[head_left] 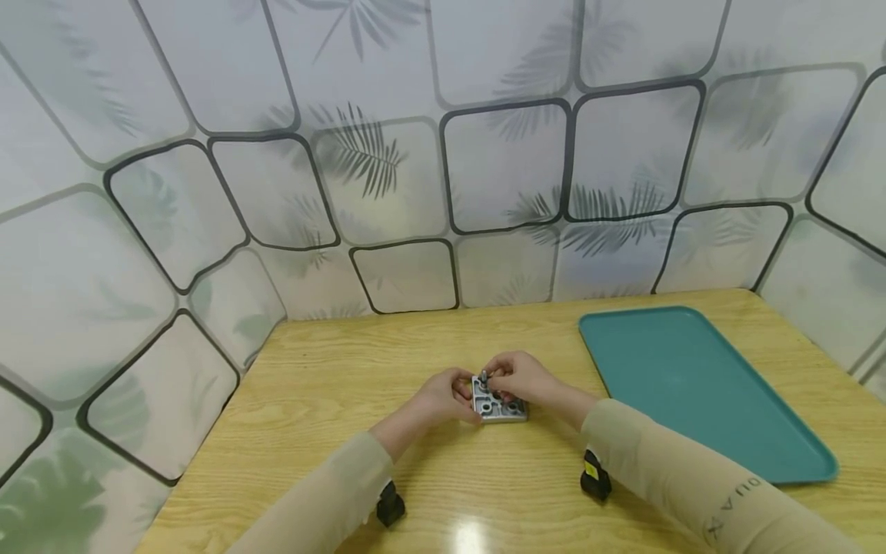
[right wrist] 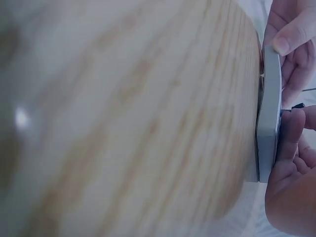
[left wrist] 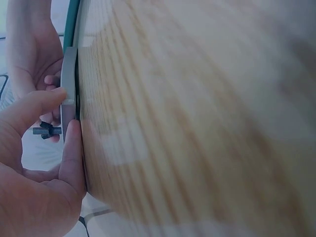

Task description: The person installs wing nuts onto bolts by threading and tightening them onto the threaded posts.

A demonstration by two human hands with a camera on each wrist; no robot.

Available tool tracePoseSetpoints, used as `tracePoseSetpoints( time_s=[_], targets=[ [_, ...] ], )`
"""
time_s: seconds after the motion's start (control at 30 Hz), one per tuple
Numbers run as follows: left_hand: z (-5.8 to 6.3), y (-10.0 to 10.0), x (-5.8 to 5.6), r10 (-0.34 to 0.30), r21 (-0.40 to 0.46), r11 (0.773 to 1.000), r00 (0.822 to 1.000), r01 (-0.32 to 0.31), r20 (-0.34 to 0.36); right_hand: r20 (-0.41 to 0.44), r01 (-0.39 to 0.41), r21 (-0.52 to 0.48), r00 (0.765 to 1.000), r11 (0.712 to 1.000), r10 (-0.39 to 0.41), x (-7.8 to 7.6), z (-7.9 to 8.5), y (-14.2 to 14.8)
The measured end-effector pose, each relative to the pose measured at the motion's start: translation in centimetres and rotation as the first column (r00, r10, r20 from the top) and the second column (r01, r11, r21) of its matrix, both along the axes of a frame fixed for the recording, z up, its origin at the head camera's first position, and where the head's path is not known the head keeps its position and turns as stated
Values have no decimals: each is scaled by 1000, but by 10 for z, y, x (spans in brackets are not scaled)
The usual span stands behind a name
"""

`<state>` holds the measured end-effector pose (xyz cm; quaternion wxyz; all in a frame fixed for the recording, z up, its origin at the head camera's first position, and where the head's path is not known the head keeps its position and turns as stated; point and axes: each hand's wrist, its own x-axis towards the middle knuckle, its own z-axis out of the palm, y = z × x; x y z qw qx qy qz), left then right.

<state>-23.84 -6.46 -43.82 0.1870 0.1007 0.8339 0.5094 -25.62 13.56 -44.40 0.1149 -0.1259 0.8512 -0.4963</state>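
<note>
A squarish grey metal plate [head_left: 504,418] with round holes and raised bosses lies on the wooden table. My left hand [head_left: 438,398] pinches its left edge; in the left wrist view the thumb is on the upper side of the plate [left wrist: 69,74] and a finger at its lower edge. A threaded bolt [head_left: 484,376] stands up from the far left corner, with a dark winged piece [left wrist: 47,130] around its shank. At that bolt, my right hand [head_left: 522,377] pinches with thumb and forefinger. The right fingers partly cover the plate's holes and the bolt's base.
A teal tray [head_left: 681,377] lies to the right on the wooden table [head_left: 360,362], beyond the right forearm. Patterned curtain-like walls [head_left: 388,208] enclose the table's back and sides. Black wrist-worn devices [head_left: 595,477] hang beneath both sleeves.
</note>
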Motion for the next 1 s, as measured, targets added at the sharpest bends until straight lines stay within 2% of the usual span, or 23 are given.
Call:
tracePoseSetpoints(
  time_s=[0.3, 0.63, 0.8, 0.87, 1.0],
  targets=[
    [0, 0, -1, 4, -6, 1000, 1000, -4, -3, -23, 40, 32, 999, 999, -39, -1, -1, -3],
    [0, -2, -1, -7, -22, 1000, 1000, 6, -13, -125, 56, 94, 991, 994, -44, 1, -1, -5],
    [-2, -2, -1, -14, -24, 1000, 1000, 13, -8, -95, 38, 113, 995, 993, -27, 0, 1, -3],
    [-2, -2, -1, -17, -21, 1000, 1000, 17, -11, -66, 13, 79, 998, 997, -7, -2, 2, -1],
    [-2, -1, -2, -14, -14, 1000, 1000, 14, -16, 13, -34, -84, 999, 996, 35, -6, 2, 4]
  ],
)
